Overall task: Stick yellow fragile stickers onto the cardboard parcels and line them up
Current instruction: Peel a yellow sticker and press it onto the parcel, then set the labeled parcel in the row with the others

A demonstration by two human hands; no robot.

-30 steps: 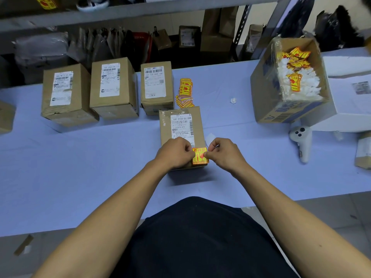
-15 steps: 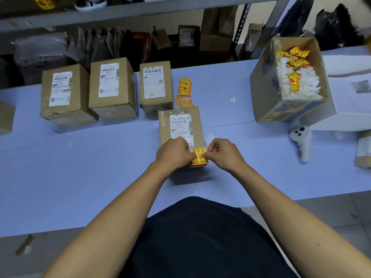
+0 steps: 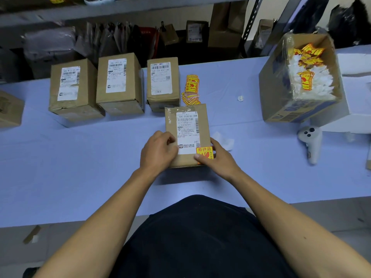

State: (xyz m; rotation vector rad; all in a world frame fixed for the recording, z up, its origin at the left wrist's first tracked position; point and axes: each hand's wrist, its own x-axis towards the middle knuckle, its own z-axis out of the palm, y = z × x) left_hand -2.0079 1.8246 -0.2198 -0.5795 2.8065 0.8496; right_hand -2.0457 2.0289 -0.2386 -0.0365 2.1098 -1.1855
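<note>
A brown cardboard parcel (image 3: 171,121) with a white shipping label lies in the middle of the blue table. A yellow fragile sticker (image 3: 205,151) sits on its near right corner. My left hand (image 3: 158,152) grips the parcel's near left edge with curled fingers. My right hand (image 3: 220,157) holds the near right corner, its thumb pressing on the sticker. Three labelled parcels (image 3: 73,87), (image 3: 118,81), (image 3: 162,81) stand in a row behind. A loose pile of yellow stickers (image 3: 191,88) lies just right of that row.
An open carton (image 3: 281,93) at the right holds white backing scraps and yellow stickers. A white controller (image 3: 310,141) lies in front of it. Another box (image 3: 10,109) shows partly at the left edge. A white backing scrap (image 3: 222,138) lies beside the parcel.
Both hands pinched the sticker over the parcel's near end; now the sticker lies flat on the corner. My left hand has shifted to the left edge, my right thumb presses on the sticker.
</note>
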